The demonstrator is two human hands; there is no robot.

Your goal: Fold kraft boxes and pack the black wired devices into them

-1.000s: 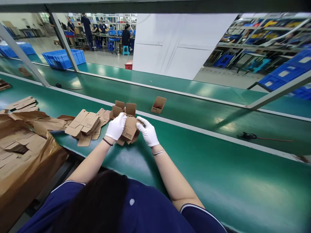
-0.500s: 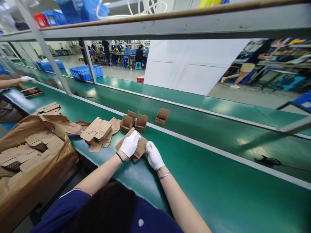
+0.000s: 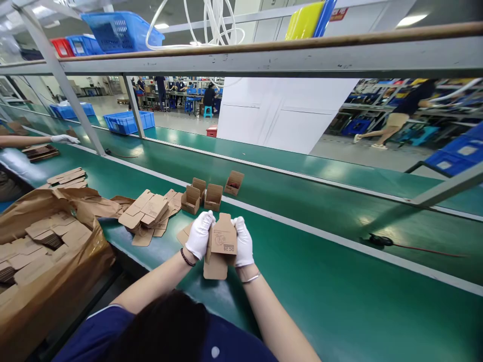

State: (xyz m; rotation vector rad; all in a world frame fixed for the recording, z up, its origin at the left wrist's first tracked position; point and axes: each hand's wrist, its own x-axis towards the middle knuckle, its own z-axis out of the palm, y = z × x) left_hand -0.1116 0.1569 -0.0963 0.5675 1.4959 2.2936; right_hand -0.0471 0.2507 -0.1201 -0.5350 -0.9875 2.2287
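Between my two white-gloved hands is a brown cardboard box [image 3: 224, 240], partly unfolded, with printing on its front and flaps sticking out above and below. My left hand [image 3: 200, 235] is closed on its left side, and my right hand [image 3: 243, 242] grips the right side. Another flat cardboard piece [image 3: 184, 235] shows partly behind my left hand. Just beyond stand several open-topped cardboard boxes [image 3: 213, 197]. One more open box [image 3: 234, 183], with something dark red inside, sits farther back. To the left lies a pile of flat box blanks [image 3: 148, 213].
A large paper-lined container [image 3: 94, 251] of flat blanks stands at the left. The green conveyor [image 3: 320, 261] has a pale dividing strip [image 3: 287, 221]. A black cable tool [image 3: 380, 240] lies at right. A shelf [image 3: 241, 61] crosses overhead. A co-worker's gloved hand [image 3: 65, 139] shows far left.
The cardboard box has opened out from a flatter, tilted shape, and its printed face now shows upright between my hands. My right hand has come up along its side. The view shifted slightly.
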